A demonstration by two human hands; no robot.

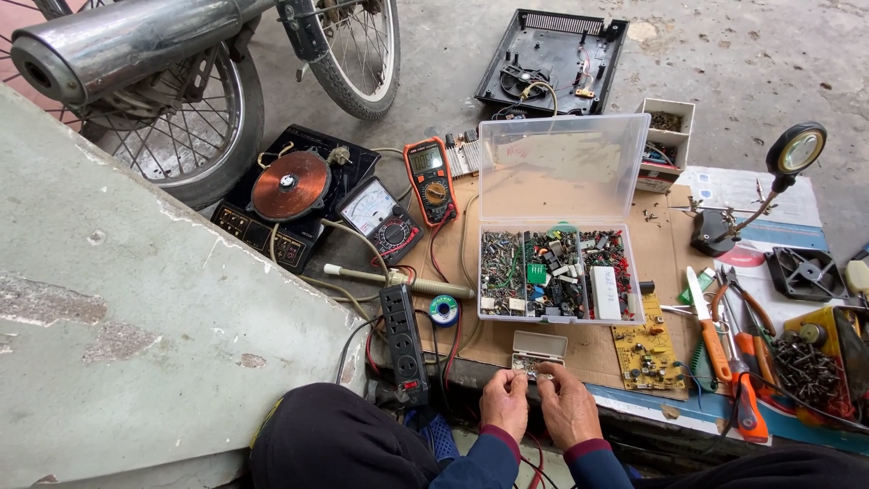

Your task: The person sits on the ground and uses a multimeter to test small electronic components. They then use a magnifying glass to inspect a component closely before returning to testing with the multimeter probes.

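Note:
My left hand (pixel 504 403) and my right hand (pixel 568 405) meet low in the head view, fingertips pinched together on a small metal part (pixel 532 370) too tiny to identify. Just beyond the fingers lies a small open grey box (pixel 540 344) on the brown cardboard sheet (pixel 665 240). Farther out stands a clear plastic organiser box (pixel 558 273) with its lid raised, its compartments full of electronic components. A yellow circuit board (pixel 646 349) lies to the right of my right hand.
A black power strip (pixel 404 342), solder spool (pixel 444 310), soldering iron (pixel 398 280), two multimeters (pixel 430 180), an opened induction cooker with copper coil (pixel 291 186), a black casing (pixel 552 62), pliers and knife (pixel 720 340), magnifier stand (pixel 783 167), screw tray (pixel 810 367), motorcycle wheel (pixel 195 122), concrete slab at left.

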